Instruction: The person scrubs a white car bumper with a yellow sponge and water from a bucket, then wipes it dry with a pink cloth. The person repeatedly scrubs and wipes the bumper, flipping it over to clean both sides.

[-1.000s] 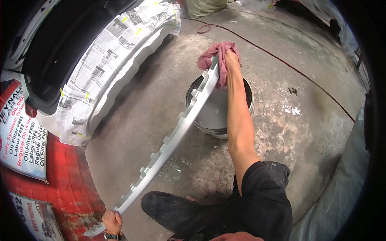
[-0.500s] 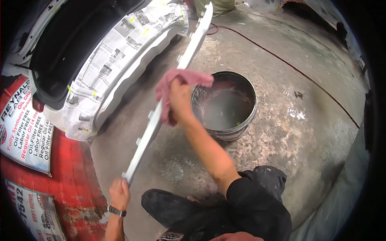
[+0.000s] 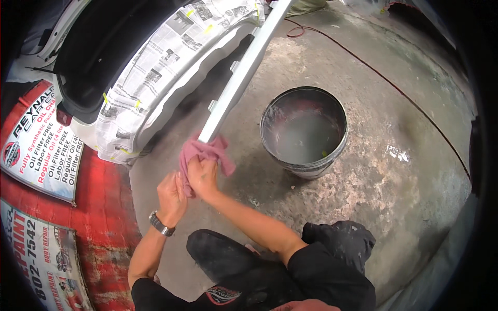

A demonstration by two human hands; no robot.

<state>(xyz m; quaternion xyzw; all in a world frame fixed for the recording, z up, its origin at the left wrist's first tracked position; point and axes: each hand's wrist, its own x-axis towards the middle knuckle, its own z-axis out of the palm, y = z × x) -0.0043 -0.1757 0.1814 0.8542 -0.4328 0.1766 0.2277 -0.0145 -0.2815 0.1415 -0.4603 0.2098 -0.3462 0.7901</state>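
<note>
A long white trim strip point(image 3: 233, 85) with small clips along its edge slants up and away from my hands, its far end cut off by the top of the view. My right hand point(image 3: 203, 175) is closed around a pink cloth point(image 3: 213, 150) that wraps the strip's near end. Just left of it, my left hand point(image 3: 171, 194), with a watch on the wrist, is closed at the same end. The cloth and fingers hide the strip's tip there.
A dark bucket point(image 3: 340, 142) of cloudy grey water stands on the stained concrete floor point(image 3: 384, 202). To the left is an open car trunk, its bumper masked with newspaper point(image 3: 140, 88). Printed banners point(image 3: 44, 145) hang on a red wall point(image 3: 106, 207). A dark red hose point(image 3: 363, 62) crosses the floor.
My right hand has slid the pink cloth down the strip to its near end, beside my left hand. My left hand and the strip have risen in the view.
</note>
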